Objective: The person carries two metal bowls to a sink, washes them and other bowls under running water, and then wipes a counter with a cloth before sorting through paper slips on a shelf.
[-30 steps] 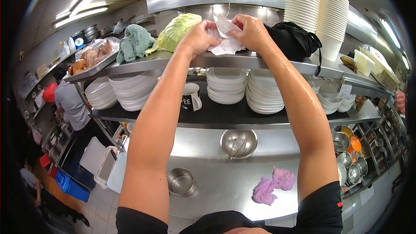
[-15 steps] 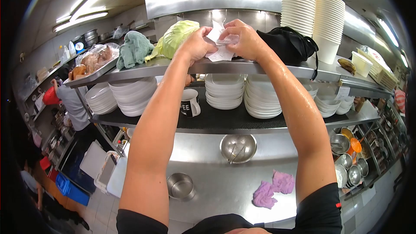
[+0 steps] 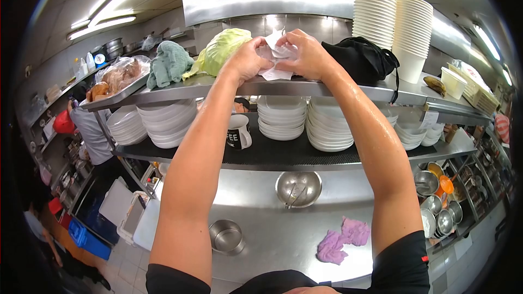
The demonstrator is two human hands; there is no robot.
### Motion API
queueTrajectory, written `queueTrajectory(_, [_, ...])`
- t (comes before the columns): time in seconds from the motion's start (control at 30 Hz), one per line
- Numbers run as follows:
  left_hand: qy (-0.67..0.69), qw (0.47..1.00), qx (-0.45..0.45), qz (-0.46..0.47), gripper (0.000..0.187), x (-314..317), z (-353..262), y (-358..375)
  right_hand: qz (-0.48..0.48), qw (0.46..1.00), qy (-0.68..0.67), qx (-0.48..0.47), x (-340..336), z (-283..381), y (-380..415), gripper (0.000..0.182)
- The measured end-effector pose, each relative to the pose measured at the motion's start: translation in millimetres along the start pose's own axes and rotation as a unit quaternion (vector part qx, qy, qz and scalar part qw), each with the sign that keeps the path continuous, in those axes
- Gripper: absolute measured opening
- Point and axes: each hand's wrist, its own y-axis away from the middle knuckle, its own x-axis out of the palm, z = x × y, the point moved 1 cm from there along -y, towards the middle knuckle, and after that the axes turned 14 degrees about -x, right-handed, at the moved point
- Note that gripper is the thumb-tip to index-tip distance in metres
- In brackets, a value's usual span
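Note:
White paper slips (image 3: 277, 72), crumpled and overlapping, are held up at the top shelf's front edge. My left hand (image 3: 249, 61) has its curled fingers on their left side. From the right, my right hand (image 3: 306, 55) pinches the same paper between thumb and bent fingers. Parts of the paper are hidden behind the fingers, and any print on it cannot be read. Just left of my left hand rests a pale green cabbage (image 3: 220, 51). A black drawstring bag (image 3: 359, 60) lies close to my right hand.
The steel shelf (image 3: 180, 91) also carries a grey-green towel (image 3: 170, 64) and tall white tub stacks (image 3: 375, 16). Below are stacked white bowls (image 3: 281, 117) and a mug (image 3: 238, 130). A metal bowl (image 3: 298, 189), pot (image 3: 227, 237) and purple cloths (image 3: 331, 247) sit on the counter. A person (image 3: 93, 136) stands left.
The paper is bunched a little more between my hands, and my right fingers have shifted on it. The view has tilted slightly. Other things stay in place.

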Motion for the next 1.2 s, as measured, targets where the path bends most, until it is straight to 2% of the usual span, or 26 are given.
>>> queueTrajectory(0.07, [-0.017,1.0,-0.006,0.004,0.061,1.0,-5.6,7.2,-0.024,0.998,0.054,0.002,0.6,2.8,-2.3,0.039])
queueTrajectory(0.2, [-0.017,0.999,0.041,0.008,0.064,3.5,-6.2,10.9,-0.053,0.997,0.02,0.044,2.4,0.0,-6.4,0.039])
queueTrajectory(0.27, [-0.006,0.999,0.028,0.019,0.068,2.8,-6.0,10.2,-0.132,0.988,0.077,0.011,-0.7,-0.4,-6.0,0.034])
queueTrajectory(0.4, [-0.016,0.999,0.043,0.01,0.07,3.0,0.0,3.8,-0.116,0.987,0.112,-0.019,-6.9,7.7,-1.9,0.024])
queueTrajectory(0.47, [-0.038,0.998,0.045,-0.005,0.073,2.8,-0.5,4.9,-0.031,0.994,0.103,0.0,-4.6,4.7,1.9,0.024])
queueTrajectory(0.5, [-0.037,0.998,0.045,-0.005,0.073,2.4,-1.7,6.1,-0.03,0.994,0.103,-0.001,-3.2,5.8,3.2,0.024])
queueTrajectory(0.6, [-0.017,0.999,0.016,0.023,0.075,1.3,-3.3,7.8,-0.071,0.986,0.153,0.001,-2.3,6.8,4.7,0.026])
queueTrajectory(0.67, [-0.045,0.999,0.01,0.011,0.076,0.7,-2.2,6.5,-0.022,0.995,0.067,0.071,-4.7,0.4,2.8,0.042])
queueTrajectory(0.77, [-0.049,0.998,0.035,0.001,0.076,0.2,0.5,5.0,-0.008,0.995,0.019,0.101,-8.3,3.0,3.2,0.051])
queueTrajectory(0.97, [-0.023,0.999,0.019,0.028,0.077,-0.3,-0.3,5.8,0.02,0.993,-0.012,0.114,-11.4,1.0,2.9,0.057])
queueTrajectory(1.2, [-0.014,0.999,0.034,0.027,0.082,1.8,2.4,2.3,0.031,0.991,-0.021,0.128,-11.2,-3.3,1.2,0.055])
